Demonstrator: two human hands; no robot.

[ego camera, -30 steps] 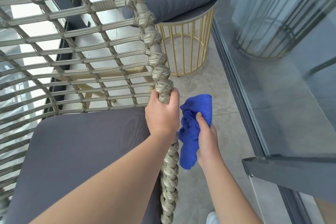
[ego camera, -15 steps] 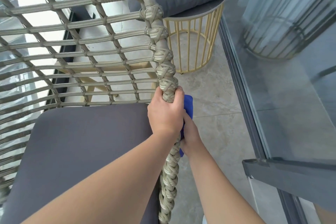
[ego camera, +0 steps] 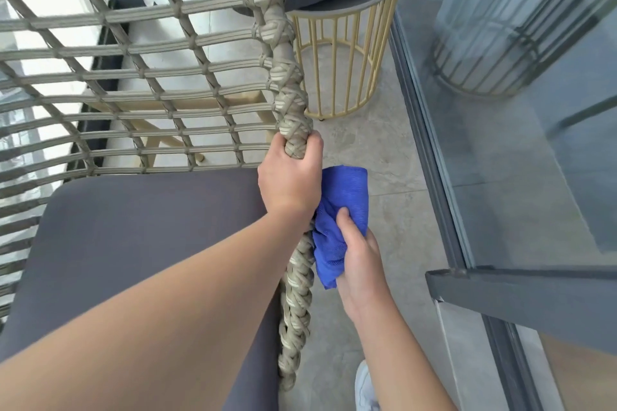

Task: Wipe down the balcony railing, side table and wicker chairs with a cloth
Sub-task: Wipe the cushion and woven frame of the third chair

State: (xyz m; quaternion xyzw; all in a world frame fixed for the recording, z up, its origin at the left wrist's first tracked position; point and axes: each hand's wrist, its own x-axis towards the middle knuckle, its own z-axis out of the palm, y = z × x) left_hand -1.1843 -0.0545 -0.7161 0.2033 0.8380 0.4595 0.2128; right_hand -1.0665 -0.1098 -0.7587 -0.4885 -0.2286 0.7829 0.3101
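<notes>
My left hand (ego camera: 289,181) grips the wicker chair's (ego camera: 133,83) wrapped front edge post, which runs upright. My right hand (ego camera: 359,257) clutches the blue cloth (ego camera: 344,207), hanging lengthwise against that post's outer side.

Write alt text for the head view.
A left hand grips a wicker chair's braided edge while the right hand holds a blue cloth against it. A gold side table stands behind.

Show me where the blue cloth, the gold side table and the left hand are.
blue cloth (ego camera: 345,190): head view, on the upper flat fold.
gold side table (ego camera: 344,53): head view, on a gold bar of its base.
left hand (ego camera: 290,180): head view, on the back of the hand.
</notes>
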